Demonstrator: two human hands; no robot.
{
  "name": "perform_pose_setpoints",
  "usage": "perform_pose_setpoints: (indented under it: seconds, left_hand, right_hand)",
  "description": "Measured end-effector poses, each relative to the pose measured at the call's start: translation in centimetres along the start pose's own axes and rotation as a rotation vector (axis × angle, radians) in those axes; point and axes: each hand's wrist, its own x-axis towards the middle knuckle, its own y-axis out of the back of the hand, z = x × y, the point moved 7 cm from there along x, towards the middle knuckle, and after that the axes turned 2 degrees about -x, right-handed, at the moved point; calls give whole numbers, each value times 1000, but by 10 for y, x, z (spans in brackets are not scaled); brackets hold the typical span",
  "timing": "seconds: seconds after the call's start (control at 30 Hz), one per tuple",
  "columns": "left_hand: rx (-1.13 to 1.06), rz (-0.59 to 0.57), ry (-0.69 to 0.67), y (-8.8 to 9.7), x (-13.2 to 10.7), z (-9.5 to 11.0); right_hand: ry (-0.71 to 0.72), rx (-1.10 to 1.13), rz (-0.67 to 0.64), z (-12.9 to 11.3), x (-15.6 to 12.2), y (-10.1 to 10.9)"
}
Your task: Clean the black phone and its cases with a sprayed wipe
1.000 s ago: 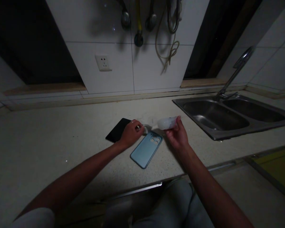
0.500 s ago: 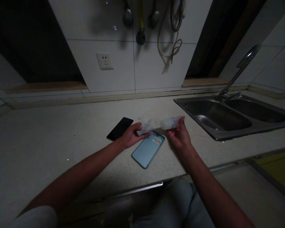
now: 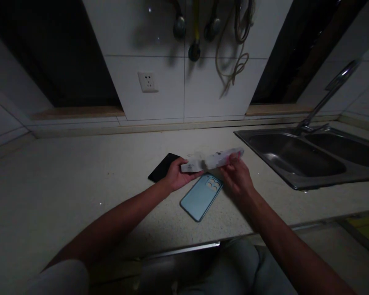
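My left hand (image 3: 178,175) pinches a thin white sheet-like piece (image 3: 192,165), its kind unclear in the dim light. My right hand (image 3: 238,175) is closed on a white packet (image 3: 217,160) with pink at its right end. The two white things meet or overlap between my hands; blur hides whether they are joined. Just below them, a light blue phone case (image 3: 198,199) lies on the counter, its camera cutouts toward the upper right. A black phone (image 3: 160,169) lies behind my left hand, which partly covers it.
The pale speckled counter (image 3: 89,164) runs along a tiled wall with a socket (image 3: 146,82). On the right is a steel double sink (image 3: 290,180) with a tall faucet (image 3: 321,100). Pipe ends and a looped cord (image 3: 233,76) hang above.
The white packet in my right hand has turned and stretched flatter, its near end now meeting the left piece. My right fingers have shifted on it. The whole view has moved slightly.
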Motion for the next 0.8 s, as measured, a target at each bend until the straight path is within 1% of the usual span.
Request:
perform_pose_setpoints:
  seconds: [0.07, 0.1, 0.17, 0.27, 0.33, 0.4, 0.5, 0.6, 0.7, 0.8]
  left_hand:
    - [-30, 5, 2, 1, 2, 1]
    - [-40, 0, -1, 2, 3, 1]
    - [-43, -21, -8, 1, 4, 1]
    - [-26, -29, -32, 2, 6, 1]
    - [-21, -26, -40, 4, 7, 1]
    - [-20, -32, -38, 5, 7, 1]
    - [1, -46, -20, 3, 7, 0]
    - [24, -25, -4, 3, 5, -1]
    - [42, -31, -8, 1, 3, 0]
    - [51, -12, -21, 1, 2, 1]
  right_hand:
    - [139, -61, -38, -13, 0, -15]
    - [208, -76, -28, -20, 0, -22]
    - [300, -108, -33, -30, 2, -38]
    - [363, -160, -99, -33, 9, -62]
    - [355, -176, -153, -27, 14, -73]
    - [326, -196, -161, -18, 18, -75]
    - [310, -259, -162, -10, 21, -69]
    - [297, -308, -186, -7, 22, -62]
    - [264, -319, -162, -5, 25, -55]
    - [288, -360, -149, -6, 26, -53]
